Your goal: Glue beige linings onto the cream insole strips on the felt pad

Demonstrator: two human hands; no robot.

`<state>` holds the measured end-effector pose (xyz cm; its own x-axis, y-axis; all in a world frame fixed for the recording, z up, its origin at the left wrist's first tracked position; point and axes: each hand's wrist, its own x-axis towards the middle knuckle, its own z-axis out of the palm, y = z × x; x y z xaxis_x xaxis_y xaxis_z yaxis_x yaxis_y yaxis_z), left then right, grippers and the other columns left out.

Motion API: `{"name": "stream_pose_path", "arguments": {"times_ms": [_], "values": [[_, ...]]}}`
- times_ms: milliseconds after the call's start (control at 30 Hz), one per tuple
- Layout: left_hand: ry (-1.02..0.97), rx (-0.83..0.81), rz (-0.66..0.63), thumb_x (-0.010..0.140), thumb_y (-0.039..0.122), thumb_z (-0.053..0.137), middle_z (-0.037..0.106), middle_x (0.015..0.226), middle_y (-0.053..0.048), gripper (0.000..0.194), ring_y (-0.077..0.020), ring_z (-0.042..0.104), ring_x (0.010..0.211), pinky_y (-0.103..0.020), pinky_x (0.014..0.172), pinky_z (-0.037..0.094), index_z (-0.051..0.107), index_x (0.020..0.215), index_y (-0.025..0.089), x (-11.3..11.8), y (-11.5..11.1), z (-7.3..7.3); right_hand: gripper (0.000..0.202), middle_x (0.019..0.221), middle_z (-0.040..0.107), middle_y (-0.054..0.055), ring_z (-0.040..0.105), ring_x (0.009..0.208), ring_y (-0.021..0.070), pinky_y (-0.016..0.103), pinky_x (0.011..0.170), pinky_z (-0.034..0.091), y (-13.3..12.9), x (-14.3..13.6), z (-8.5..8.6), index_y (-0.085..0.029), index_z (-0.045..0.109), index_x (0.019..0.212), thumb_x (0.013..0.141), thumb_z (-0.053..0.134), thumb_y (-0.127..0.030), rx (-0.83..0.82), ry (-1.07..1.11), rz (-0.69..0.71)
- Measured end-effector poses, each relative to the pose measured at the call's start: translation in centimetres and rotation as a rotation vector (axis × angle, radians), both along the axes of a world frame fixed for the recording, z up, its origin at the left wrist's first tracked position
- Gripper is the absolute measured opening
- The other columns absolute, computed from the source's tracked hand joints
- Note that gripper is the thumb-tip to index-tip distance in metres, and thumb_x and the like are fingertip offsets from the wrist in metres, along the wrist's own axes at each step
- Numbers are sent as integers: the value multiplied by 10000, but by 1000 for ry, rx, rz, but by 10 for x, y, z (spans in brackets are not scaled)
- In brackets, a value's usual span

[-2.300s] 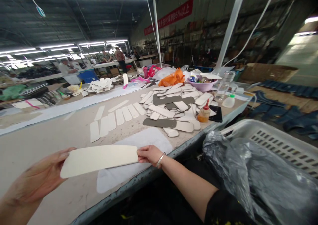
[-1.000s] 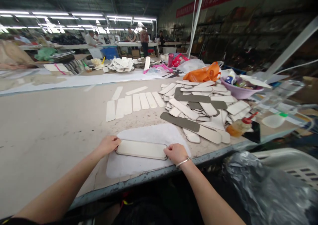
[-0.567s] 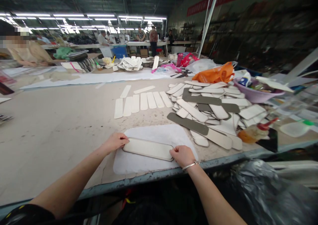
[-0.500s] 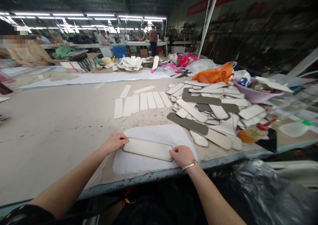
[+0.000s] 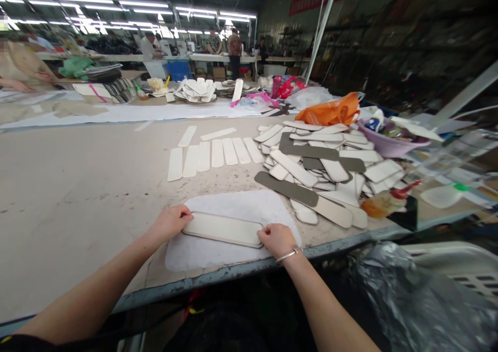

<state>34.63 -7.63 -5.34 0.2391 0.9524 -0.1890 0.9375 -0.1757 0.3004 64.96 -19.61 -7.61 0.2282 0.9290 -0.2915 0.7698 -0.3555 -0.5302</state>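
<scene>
A long off-white panel with rounded corners and a dark edge (image 5: 223, 229) lies over a white sheet (image 5: 233, 201) at the front of the table. My left hand (image 5: 171, 222) pinches its left end between thumb and fingers. At the right end, my right hand (image 5: 278, 239), with a bracelet at the wrist, is closed on the corner. Whether the panel rests flat on the sheet or is slightly raised, I cannot tell. Beyond it, several pale strips (image 5: 204, 156) are laid out in a row.
A heap of white and grey panels (image 5: 295, 168) spreads to the right. Near it are a glue bottle with a red nozzle (image 5: 383, 202), an orange bag (image 5: 330, 109) and a purple basin (image 5: 392, 143). A grey plastic bag (image 5: 392, 274) sits below the table edge (image 5: 229, 273).
The whole scene has shifted a little left and up as the head view moved. Both hands keep their hold on the panel, which stays over the white sheet.
</scene>
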Motion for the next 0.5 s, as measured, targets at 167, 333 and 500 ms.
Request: {"name": "stream_pose_path", "arguments": {"times_ms": [167,333,500], "values": [[21,-14,11,720,415,470,674,731,-37,292,-216,599,724,-277,625,378,651,778,194,1,0,2,187,641,676,20,606,660,153,234,614,372,1,0,1,-217,681,634,727,546,-306,21,-27,2],[21,-10,19,717,415,483,664,708,-25,274,-208,594,716,-270,619,373,642,765,197,0,1,-1,173,666,684,23,605,676,155,226,613,376,2,-1,4,-215,691,657,724,560,-306,2,-37,-10],[-13,64,71,710,494,539,650,687,-26,337,-211,589,678,-276,586,374,629,801,182,-10,4,-11,171,626,668,14,598,644,139,214,601,370,3,-1,0,-208,686,662,726,553,-295,8,-38,7]]}}
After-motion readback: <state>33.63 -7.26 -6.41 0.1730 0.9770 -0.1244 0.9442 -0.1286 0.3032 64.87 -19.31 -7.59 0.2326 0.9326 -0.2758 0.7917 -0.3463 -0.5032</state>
